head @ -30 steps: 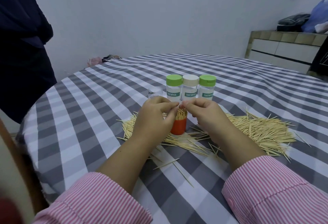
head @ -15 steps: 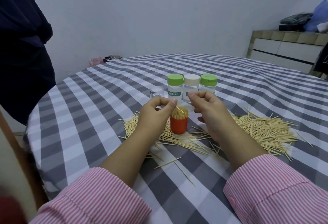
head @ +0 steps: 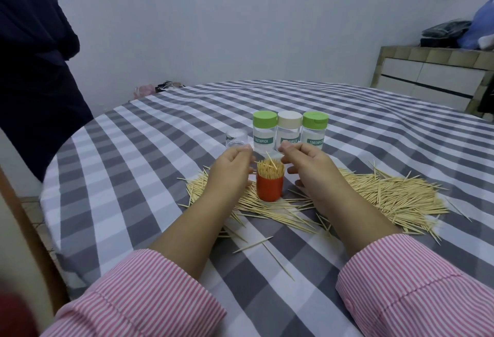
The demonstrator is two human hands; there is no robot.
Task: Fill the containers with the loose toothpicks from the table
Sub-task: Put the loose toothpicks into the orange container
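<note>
A person in pink-striped sleeves reaches both hands toward the middle of the frame, over a round worktop (head: 133,176) covered in a grey and white checked cloth. At centre stands a small orange container (head: 270,187), upright and packed full of toothpicks whose tips stick out above its rim. The left hand (head: 232,169) hovers just left of the container and the right hand (head: 311,165) just right of it. Each hand's grip is loosely curled with thumb and forefinger close together; whether either pinches a toothpick cannot be told. A wide heap of loose toothpicks (head: 387,197) lies flat on the cloth, spreading from behind the container to the right of the frame, with a few strays nearer the bottom. Just behind the hands, three clear capped bottles (head: 290,133) labelled TOOTHPICK stand in a row, two with green caps and the middle one cream. A small clear lid (head: 236,138) sits to their left.
</note>
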